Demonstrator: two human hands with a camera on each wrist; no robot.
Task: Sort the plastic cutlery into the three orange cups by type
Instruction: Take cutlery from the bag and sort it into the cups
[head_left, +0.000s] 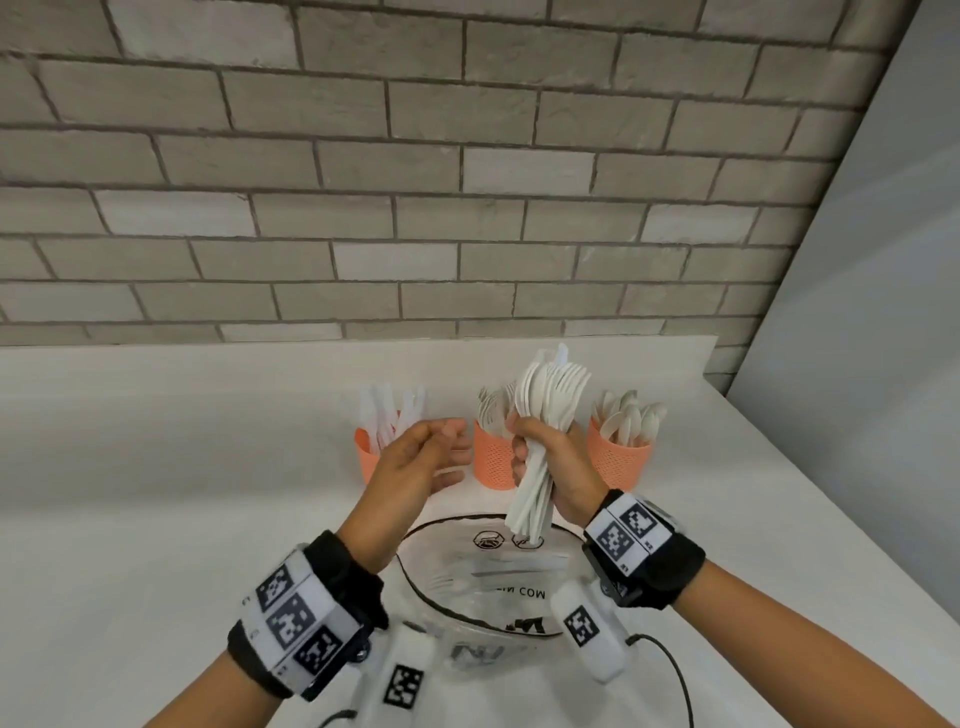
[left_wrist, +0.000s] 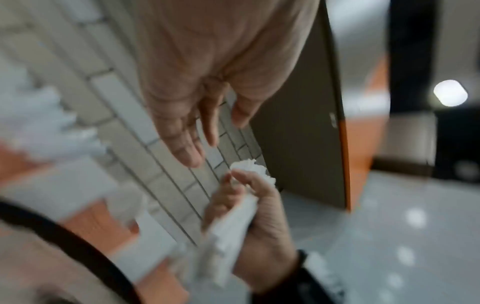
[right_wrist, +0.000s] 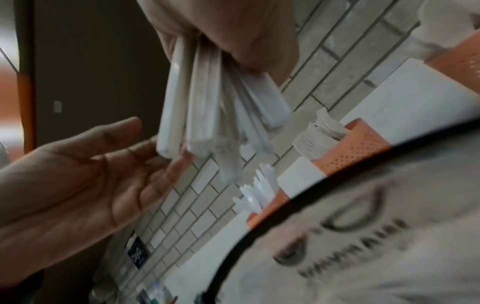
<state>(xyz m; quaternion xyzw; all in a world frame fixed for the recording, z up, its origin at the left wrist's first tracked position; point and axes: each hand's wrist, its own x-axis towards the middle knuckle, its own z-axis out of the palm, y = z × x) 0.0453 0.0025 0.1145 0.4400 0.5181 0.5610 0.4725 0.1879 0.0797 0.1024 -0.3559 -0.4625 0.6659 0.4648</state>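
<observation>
Overhead only, right hand grip tight around cutlery bundle heads; left hand slack, empty.

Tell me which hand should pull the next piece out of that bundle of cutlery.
Left. The left hand is free, fingers relaxed, right beside the bundle. The right hand is wrapped around the handles and can't let go without dropping them. Probably best that the right holds and the left picks.

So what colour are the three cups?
Orange, with a fine perforated pattern; the cups show best in the head view.
</observation>
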